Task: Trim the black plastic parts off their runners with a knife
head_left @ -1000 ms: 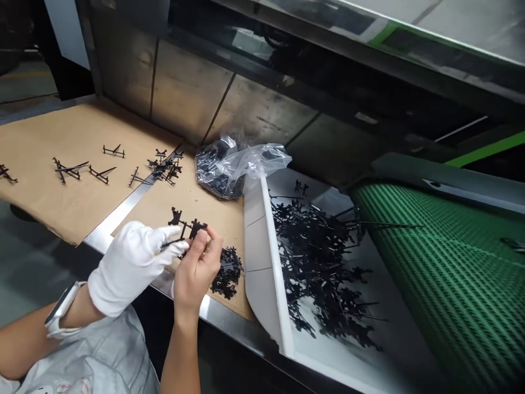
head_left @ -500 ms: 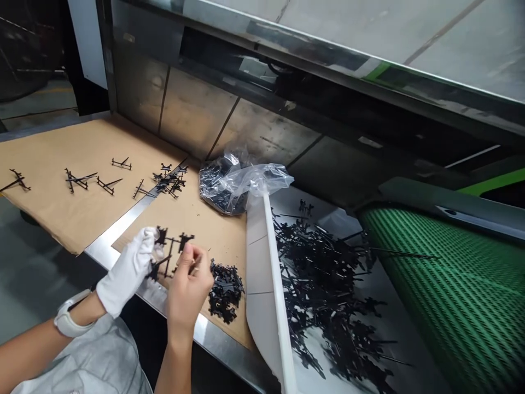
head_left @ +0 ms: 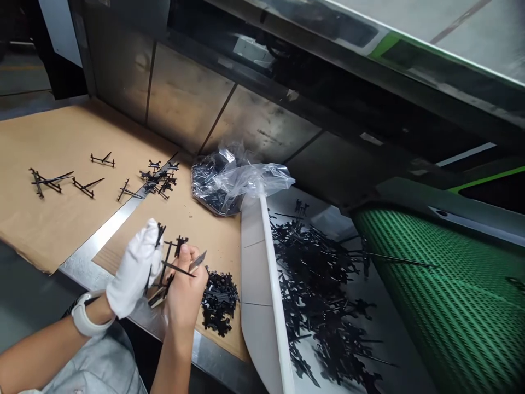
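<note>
My left hand (head_left: 135,268), in a white glove, is closed on a black plastic sprue (head_left: 169,253) with small parts on its branches. My bare right hand (head_left: 184,287) is closed on a small blade (head_left: 197,261) whose metal tip pokes out to the right, held against the same sprue. Both hands hover over the brown cardboard (head_left: 192,230) at the bench's near edge. A small heap of cut black parts (head_left: 219,301) lies just right of my right hand.
A white tray (head_left: 266,273) full of black sprues (head_left: 324,279) sits to the right, fed by a green conveyor belt (head_left: 447,290). A clear bag of black parts (head_left: 229,180) lies behind. Several bare runners (head_left: 88,186) are spread on the cardboard at left. A metal machine wall stands behind.
The sprue has turned from lying flat between my hands to more upright, and the blade tip now shows at my right hand. The camera view has shifted slightly.
</note>
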`<action>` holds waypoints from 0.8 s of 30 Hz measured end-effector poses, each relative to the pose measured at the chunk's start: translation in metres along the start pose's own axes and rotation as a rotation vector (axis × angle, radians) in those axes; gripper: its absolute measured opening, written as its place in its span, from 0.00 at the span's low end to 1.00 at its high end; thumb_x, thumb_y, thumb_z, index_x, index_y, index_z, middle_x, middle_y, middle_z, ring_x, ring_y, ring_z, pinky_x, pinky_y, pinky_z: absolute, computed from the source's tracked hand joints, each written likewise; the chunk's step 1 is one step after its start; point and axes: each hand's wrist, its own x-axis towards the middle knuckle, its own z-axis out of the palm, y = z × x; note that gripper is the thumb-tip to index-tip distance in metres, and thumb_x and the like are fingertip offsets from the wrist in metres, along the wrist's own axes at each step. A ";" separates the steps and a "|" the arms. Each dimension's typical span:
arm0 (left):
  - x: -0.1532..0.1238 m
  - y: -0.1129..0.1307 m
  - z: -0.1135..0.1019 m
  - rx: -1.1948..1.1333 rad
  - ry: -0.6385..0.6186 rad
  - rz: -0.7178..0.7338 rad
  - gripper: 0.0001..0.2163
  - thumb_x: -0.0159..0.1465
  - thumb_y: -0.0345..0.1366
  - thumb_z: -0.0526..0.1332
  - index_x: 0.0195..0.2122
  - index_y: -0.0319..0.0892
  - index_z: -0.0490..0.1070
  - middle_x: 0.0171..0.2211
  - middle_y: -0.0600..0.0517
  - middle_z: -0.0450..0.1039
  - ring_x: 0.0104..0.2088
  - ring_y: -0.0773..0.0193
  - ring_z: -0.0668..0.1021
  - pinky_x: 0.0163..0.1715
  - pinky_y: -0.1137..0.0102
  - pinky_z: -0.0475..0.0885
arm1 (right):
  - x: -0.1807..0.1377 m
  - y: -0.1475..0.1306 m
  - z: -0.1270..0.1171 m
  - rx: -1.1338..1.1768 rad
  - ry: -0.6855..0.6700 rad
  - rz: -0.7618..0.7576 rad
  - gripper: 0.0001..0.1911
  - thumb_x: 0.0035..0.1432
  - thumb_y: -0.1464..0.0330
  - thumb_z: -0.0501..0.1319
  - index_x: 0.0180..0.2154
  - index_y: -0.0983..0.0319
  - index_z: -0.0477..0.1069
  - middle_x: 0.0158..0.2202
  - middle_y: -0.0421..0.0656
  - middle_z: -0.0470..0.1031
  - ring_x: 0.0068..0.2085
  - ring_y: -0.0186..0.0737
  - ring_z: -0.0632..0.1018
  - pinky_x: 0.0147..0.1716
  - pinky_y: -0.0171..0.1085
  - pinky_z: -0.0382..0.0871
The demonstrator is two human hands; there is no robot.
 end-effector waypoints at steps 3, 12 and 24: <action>0.021 -0.007 -0.007 0.194 -0.098 -0.006 0.17 0.77 0.34 0.45 0.41 0.38 0.74 0.28 0.49 0.75 0.22 0.62 0.76 0.32 0.67 0.76 | 0.010 -0.006 -0.009 -0.060 0.060 -0.029 0.27 0.60 0.41 0.62 0.29 0.57 0.64 0.19 0.30 0.58 0.20 0.33 0.63 0.20 0.33 0.61; 0.036 -0.016 -0.022 0.511 -0.337 0.101 0.16 0.73 0.33 0.49 0.48 0.37 0.77 0.50 0.37 0.79 0.53 0.45 0.81 0.60 0.52 0.74 | 0.017 -0.010 -0.016 -0.169 0.031 -0.016 0.25 0.61 0.43 0.59 0.29 0.56 0.64 0.19 0.30 0.59 0.21 0.34 0.64 0.22 0.35 0.62; 0.046 -0.026 -0.051 0.452 -0.331 0.020 0.23 0.68 0.50 0.50 0.41 0.43 0.81 0.50 0.43 0.83 0.52 0.45 0.82 0.54 0.58 0.76 | 0.013 -0.016 -0.022 -0.220 0.068 -0.056 0.20 0.63 0.49 0.57 0.28 0.56 0.63 0.19 0.31 0.61 0.22 0.34 0.64 0.24 0.35 0.60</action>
